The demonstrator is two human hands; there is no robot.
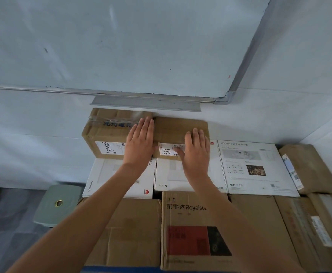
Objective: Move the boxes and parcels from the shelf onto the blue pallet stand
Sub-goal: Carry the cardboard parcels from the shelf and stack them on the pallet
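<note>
Stage: I judge the stacking well under way; many boxes already sit piled against the wall, and I am settling one more on top.
Small brown box: it sits on the top layer, on the white boxes, hard against the taped brown box on its left and close to the wall.
Left hand: flat, fingers straight and held together, lying along the seam between the two brown boxes; it presses and grips nothing.
Right hand: laid on the small brown box's top near its right end, fingers lightly bent over the surface, thumb down on the front label; it rests there, not clamped.
Done so far: bottom row of large cartons, among them the Royalstar carton; above them the white boxes and a brown parcel at the right; on top the two brown boxes.
Blue pallet stand: only a blue strip shows at the bottom edge under the cartons, so I take the pile to be standing on it.
Left to do: the shelf is out of sight, so I cannot tell how many boxes wait there.
Next, as I judge it: lift both hands off once the box sits square.
Beside the pile: a green stool on the floor at the left.
</note>
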